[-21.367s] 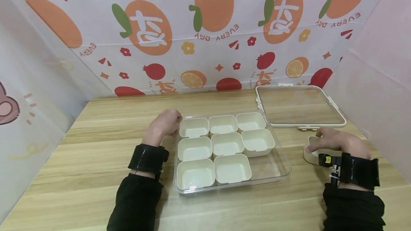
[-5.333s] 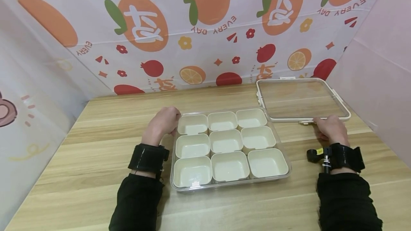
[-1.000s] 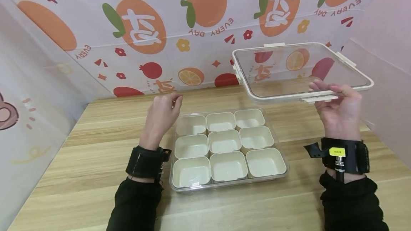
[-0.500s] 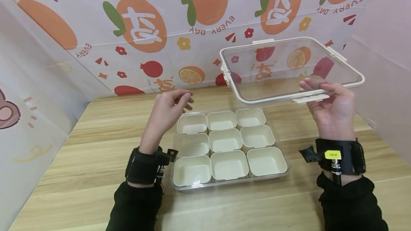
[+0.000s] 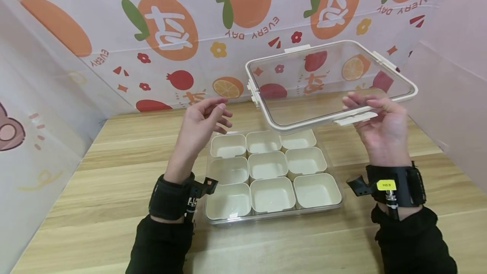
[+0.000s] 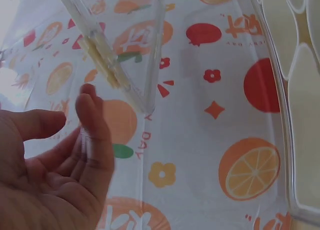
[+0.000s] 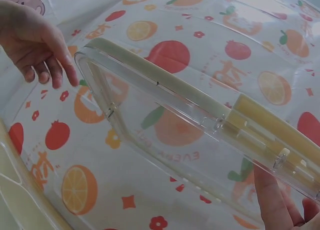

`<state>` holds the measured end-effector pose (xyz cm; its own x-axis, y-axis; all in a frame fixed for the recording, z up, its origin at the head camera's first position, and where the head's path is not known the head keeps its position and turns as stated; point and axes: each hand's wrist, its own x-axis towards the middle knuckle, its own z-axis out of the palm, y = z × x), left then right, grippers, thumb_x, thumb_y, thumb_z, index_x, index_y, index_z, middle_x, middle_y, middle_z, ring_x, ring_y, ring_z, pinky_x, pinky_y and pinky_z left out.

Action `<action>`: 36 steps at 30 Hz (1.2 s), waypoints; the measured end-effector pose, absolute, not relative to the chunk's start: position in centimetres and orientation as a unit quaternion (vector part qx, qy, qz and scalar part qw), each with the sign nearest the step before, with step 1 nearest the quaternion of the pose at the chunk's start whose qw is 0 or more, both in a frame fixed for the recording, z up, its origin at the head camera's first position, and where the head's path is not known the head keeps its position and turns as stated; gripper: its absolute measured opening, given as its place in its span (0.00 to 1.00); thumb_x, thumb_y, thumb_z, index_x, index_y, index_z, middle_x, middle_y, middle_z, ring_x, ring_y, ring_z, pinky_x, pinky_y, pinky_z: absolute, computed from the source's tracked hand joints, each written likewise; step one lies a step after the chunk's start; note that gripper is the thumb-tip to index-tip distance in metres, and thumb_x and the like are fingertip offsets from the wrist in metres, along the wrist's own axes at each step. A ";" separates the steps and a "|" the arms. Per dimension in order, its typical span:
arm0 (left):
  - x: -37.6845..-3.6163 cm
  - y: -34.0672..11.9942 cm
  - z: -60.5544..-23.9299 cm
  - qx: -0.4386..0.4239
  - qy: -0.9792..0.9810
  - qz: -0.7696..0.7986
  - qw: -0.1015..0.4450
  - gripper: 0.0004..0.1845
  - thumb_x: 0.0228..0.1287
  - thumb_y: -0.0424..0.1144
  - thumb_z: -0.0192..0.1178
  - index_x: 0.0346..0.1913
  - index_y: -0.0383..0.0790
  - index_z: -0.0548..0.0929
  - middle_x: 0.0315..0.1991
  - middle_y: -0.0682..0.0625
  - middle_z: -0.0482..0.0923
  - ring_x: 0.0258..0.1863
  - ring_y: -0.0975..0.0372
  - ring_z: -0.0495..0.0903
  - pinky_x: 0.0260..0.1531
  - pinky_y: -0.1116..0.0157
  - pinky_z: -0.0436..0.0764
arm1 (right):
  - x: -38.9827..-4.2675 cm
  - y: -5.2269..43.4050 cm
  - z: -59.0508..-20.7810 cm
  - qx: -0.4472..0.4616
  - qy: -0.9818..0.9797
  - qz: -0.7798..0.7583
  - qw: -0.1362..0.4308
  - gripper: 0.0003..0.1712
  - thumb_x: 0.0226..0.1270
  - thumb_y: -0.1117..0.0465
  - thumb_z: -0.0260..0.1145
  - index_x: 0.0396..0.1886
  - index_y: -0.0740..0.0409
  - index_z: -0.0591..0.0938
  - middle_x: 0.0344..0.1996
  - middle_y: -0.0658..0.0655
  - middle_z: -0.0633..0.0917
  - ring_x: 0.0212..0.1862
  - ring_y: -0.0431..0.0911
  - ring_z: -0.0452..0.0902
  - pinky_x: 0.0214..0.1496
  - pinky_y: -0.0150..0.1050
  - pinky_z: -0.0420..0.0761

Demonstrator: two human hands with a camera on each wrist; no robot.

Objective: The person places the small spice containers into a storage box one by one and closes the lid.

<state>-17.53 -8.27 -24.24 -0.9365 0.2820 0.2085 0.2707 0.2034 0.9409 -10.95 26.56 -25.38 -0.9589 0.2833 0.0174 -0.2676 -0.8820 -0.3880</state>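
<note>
My right hand (image 5: 386,132) holds a clear lid (image 5: 331,86) with a cream rim and clips by its near right edge, thumb above and fingers underneath. The lid is raised and tilted, its left part overlapping the back of a clear box (image 5: 274,215) in the head view. In the box sit several cream cups (image 5: 268,165) in rows. My left hand (image 5: 198,128) is raised over the box's back left corner, fingers loosely bent and holding nothing. In the left wrist view, the lid's clipped side (image 6: 105,64) is just beyond the left fingertips.
The box stands on a wooden table (image 5: 114,189). A fruit-printed cloth (image 5: 243,45) hangs behind the table, with pale cloth walls to the left and right (image 5: 456,79). Black straps carry the wrist cameras (image 5: 169,198).
A ninth cup went into the box. The right hand picked the lid up off the table and brought it left. The left hand let go of the box, rose and spread its fingers.
</note>
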 end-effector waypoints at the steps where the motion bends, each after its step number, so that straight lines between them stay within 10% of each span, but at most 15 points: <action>1: -17.6 -8.2 -24.2 0.178 0.780 0.599 0.022 0.20 0.78 0.32 0.52 0.67 0.27 0.73 0.45 0.34 0.81 0.33 0.61 0.86 0.33 0.67 0.84 | -11.0 26.4 -25.4 -0.019 -0.195 0.971 0.139 0.08 0.59 0.82 0.55 0.23 0.78 0.78 0.32 0.76 0.85 0.34 0.67 0.86 0.42 0.56 0.85; 8: -17.8 -8.0 -24.8 0.176 0.801 0.557 0.132 0.29 0.81 0.42 0.48 0.75 0.28 0.59 0.57 0.32 0.74 0.49 0.45 0.84 0.42 0.61 0.85 | -11.1 25.2 -25.8 -0.030 -0.232 0.966 0.112 0.14 0.70 0.79 0.47 0.27 0.73 0.78 0.35 0.74 0.86 0.37 0.65 0.87 0.45 0.55 0.84; 26: -18.8 -7.7 -25.8 0.161 0.677 0.689 0.204 0.09 0.79 0.32 0.48 0.53 0.28 0.68 0.28 0.49 0.76 0.23 0.65 0.79 0.31 0.69 0.80 | -11.0 23.4 -26.1 -0.008 -0.314 0.947 0.068 0.14 0.73 0.77 0.50 0.30 0.67 0.80 0.38 0.68 0.88 0.43 0.60 0.88 0.50 0.51 0.83; 36: -18.9 -7.8 -25.9 0.171 0.697 0.669 0.191 0.09 0.78 0.30 0.48 0.53 0.27 0.68 0.29 0.47 0.77 0.21 0.66 0.75 0.29 0.70 0.79 | -11.1 23.3 -26.4 -0.005 -0.314 0.947 0.064 0.14 0.74 0.77 0.50 0.32 0.67 0.80 0.40 0.68 0.88 0.44 0.60 0.87 0.52 0.52 0.83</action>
